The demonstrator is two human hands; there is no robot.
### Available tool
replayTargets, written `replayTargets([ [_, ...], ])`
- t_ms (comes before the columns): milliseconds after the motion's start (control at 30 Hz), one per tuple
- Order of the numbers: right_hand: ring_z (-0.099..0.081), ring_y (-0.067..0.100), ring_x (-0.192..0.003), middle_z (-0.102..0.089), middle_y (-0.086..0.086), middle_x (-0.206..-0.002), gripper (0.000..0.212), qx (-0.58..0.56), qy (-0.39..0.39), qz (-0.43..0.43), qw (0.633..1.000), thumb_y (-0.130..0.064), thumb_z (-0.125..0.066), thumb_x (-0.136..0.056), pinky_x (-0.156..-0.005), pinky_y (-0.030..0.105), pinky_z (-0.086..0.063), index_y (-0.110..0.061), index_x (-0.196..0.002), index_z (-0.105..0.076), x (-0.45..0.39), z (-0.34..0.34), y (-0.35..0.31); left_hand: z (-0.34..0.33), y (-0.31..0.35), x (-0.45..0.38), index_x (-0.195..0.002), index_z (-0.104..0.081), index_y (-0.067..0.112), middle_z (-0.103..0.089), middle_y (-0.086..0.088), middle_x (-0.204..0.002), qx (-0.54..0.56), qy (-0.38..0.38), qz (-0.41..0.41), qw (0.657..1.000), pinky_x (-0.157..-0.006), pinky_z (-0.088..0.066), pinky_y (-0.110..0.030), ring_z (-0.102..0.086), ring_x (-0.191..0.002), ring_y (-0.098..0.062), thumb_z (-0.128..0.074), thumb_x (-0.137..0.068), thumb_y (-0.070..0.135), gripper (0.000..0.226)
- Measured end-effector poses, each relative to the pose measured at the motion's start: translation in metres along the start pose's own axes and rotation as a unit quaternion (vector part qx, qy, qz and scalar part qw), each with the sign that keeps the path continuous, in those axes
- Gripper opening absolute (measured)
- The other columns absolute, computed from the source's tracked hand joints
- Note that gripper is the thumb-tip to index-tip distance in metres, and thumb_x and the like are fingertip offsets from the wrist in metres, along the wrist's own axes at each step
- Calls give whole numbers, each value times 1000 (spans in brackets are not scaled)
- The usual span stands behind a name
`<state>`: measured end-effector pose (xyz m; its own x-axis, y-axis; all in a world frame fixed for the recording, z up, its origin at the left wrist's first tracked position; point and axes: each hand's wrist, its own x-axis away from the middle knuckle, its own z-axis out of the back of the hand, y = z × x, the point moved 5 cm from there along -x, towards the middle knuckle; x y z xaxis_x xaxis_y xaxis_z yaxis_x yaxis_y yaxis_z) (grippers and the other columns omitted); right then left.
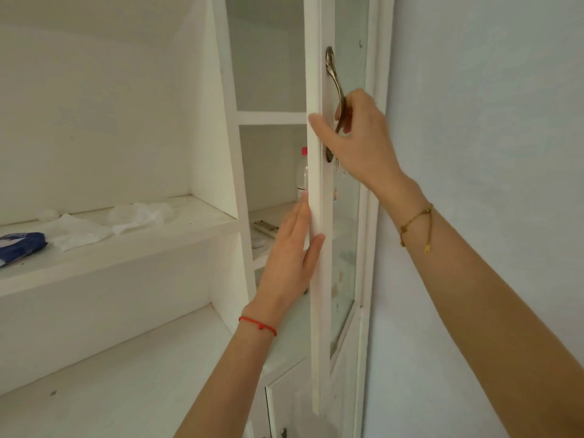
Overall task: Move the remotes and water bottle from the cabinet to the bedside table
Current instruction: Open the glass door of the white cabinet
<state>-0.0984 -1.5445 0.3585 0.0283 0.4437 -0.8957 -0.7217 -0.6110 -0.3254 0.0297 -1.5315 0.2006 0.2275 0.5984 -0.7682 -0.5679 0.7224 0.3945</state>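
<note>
A white cabinet door (pixel 316 295) with a glass pane stands open, seen edge-on. My right hand (pixel 360 137) is closed around its brass handle (pixel 335 77). My left hand (pixel 292 254) lies flat against the door's edge, fingers on the inner side and thumb on the front. Inside the cabinet, a clear water bottle (pixel 302 172) with a red cap stands on the middle shelf, mostly hidden by the door. A remote (pixel 266 228) lies on that shelf, in front of the bottle, partly hidden by my left hand.
Open white shelves (pixel 132 245) to the left hold crumpled white plastic (pixel 104 222) and a blue and white packet (pixel 19 246). A pale blue wall (pixel 489 121) is on the right. A lower cabinet door (pixel 284 409) sits below.
</note>
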Motion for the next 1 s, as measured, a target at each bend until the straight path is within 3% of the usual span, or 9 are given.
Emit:
replayTargets([
  [100, -47, 17, -83, -47, 0, -92, 56, 55, 14, 18, 998, -62, -57, -81, -77, 33, -46, -10, -96, -48, 7, 13, 3, -10, 10, 0, -158, -9, 21, -18, 7, -164, 22, -11, -11, 1000, -121, -27, -39, -19, -150, -8, -41, -104, 32, 64],
  [233, -50, 19, -91, -51, 3, -100, 56, 96, 46, 28, 994, -62, -55, -81, -85, 37, -46, -10, -102, -52, 14, 34, 10, -25, 23, 1, -158, -6, 21, -14, 8, -165, 55, -28, -25, 998, -123, -22, -35, -15, -151, -6, -42, -104, 31, 65],
  [367, -50, 19, -104, -53, 3, -114, 60, 125, 62, 38, 989, -59, -54, -85, -92, 39, -45, -10, -121, -51, 21, 54, 17, -40, 39, -1, -158, -6, 18, -8, 9, -165, 88, -47, -48, 994, -114, -15, -5, -7, -151, -1, -43, -104, 28, 66],
  [400, -50, 19, -107, -53, 3, -118, 62, 128, 65, 42, 989, -58, -53, -86, -93, 39, -44, -10, -126, -50, 23, 59, 19, -44, 43, -1, -157, -6, 19, -7, 10, -165, 103, -53, -50, 992, -113, -14, -4, -7, -150, 0, -43, -104, 28, 66],
  [500, -45, 20, -120, -49, 5, -133, 69, 144, 73, 52, 986, -53, -51, -89, -103, 36, -40, -8, -141, -40, 29, 73, 23, -58, 53, -3, -157, -3, 20, -5, 12, -165, 139, -64, -67, 986, -124, -14, -24, -5, -150, 3, -42, -104, 29, 67],
  [633, -34, 20, -138, -34, 7, -153, 72, 188, 85, 83, 975, -45, -49, -95, -115, 32, -27, -4, -149, -26, 34, 89, 27, -77, 64, -8, -156, 5, 25, 5, 15, -165, 173, -87, -90, 977, -122, -24, -43, 0, -151, 2, -40, -104, 32, 69],
  [833, -25, 20, -145, -21, 9, -160, 59, 274, 80, 150, 947, -26, -41, -102, -119, 36, -21, -3, -151, -20, 40, 109, 32, -106, 79, -17, -153, 12, 30, 13, 14, -164, 186, -89, -128, 970, -125, -9, -33, 5, -151, -1, -39, -104, 34, 71],
  [1000, -15, 23, -149, -17, 8, -161, 54, 335, 76, 126, 931, -24, -33, -104, -121, 29, -11, -6, -152, -19, 43, 130, 50, -131, 96, -23, -152, 15, 29, 18, 14, -163, 168, -84, -157, 970, -125, -13, -43, 8, -151, -3, -38, -105, 35, 71],
])
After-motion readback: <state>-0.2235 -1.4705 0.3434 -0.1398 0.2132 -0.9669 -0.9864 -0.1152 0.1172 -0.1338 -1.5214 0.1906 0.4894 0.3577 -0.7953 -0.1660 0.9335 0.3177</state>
